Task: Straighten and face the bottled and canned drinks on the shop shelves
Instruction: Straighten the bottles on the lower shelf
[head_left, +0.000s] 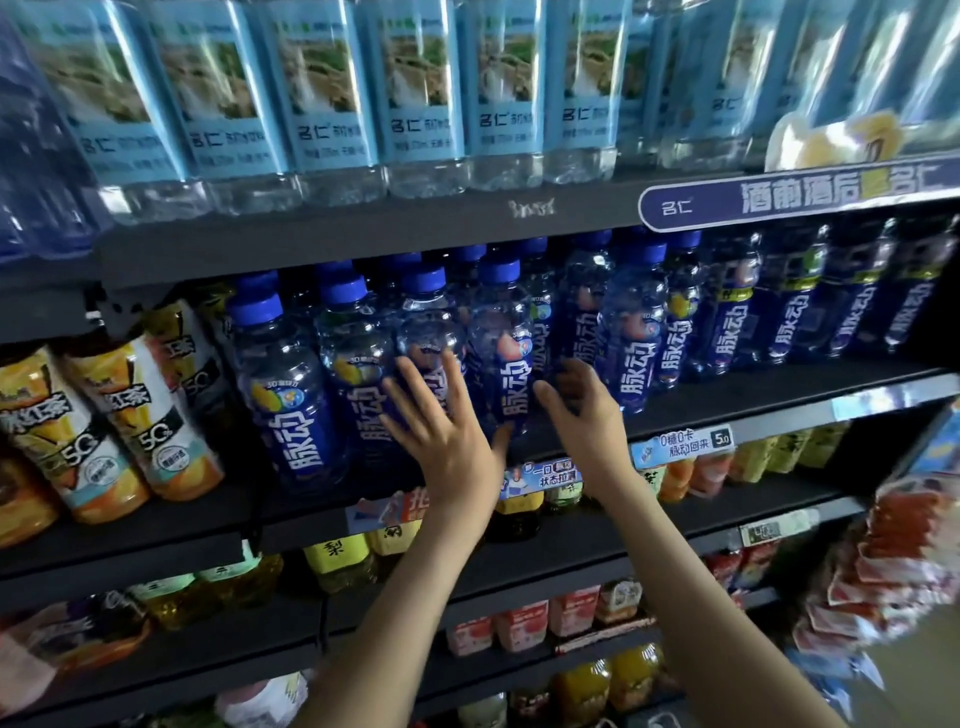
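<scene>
A row of clear bottles with blue caps and dark blue labels (298, 395) fills the middle shelf (727, 400). My left hand (441, 426) lies flat with fingers spread against the front of one blue-label bottle (431, 332), its thumb touching the base of the neighbouring bottle (506, 353). My right hand (587, 410) is just right of that neighbouring bottle, fingers curled toward its side; whether they touch it cannot be told. Neither hand grips a bottle. Several front bottles stand at slightly different turns, their labels not all facing the same way.
Light blue labelled water bottles (332, 104) line the shelf above. Yellow and orange tea bottles (104, 426) stand at the left of the middle shelf. Lower shelves hold yellow juice bottles (337, 561) and small red cartons (519, 623). Red packets (893, 571) hang at the right.
</scene>
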